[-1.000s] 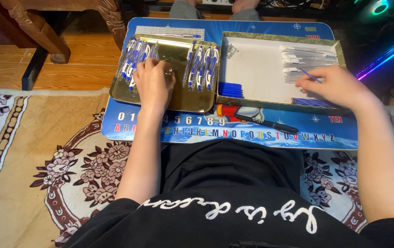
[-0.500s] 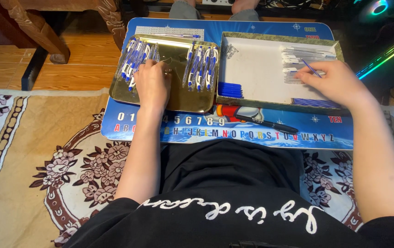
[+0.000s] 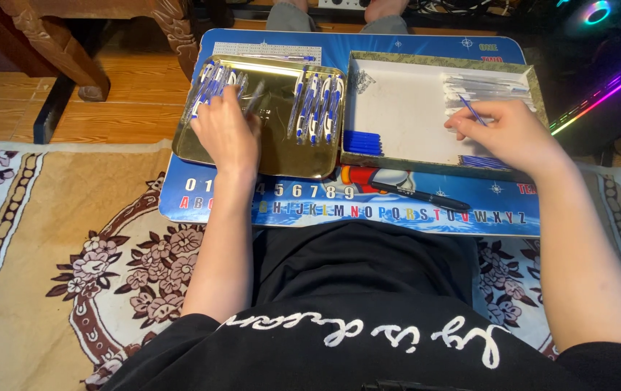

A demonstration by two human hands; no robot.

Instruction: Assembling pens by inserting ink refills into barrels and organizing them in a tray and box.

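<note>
My left hand rests in a shiny gold tray, its fingers on a clear pen barrel. Blue and white pens lie in two rows on the tray, one at its left and one at its right. My right hand is over a white-lined shallow box and pinches a thin blue refill. A row of clear tubes lies at the box's far right. Blue caps sit at its near left.
Both containers stand on a small blue lap table with printed letters and digits. A black pen lies on it near the box. A patterned rug covers the floor left. Carved wooden furniture legs stand at far left; another person's knees show beyond.
My right hand has drawn slightly toward the box's middle with the refill. My left hand has stayed on the gold tray with only a small shift of the fingers.
</note>
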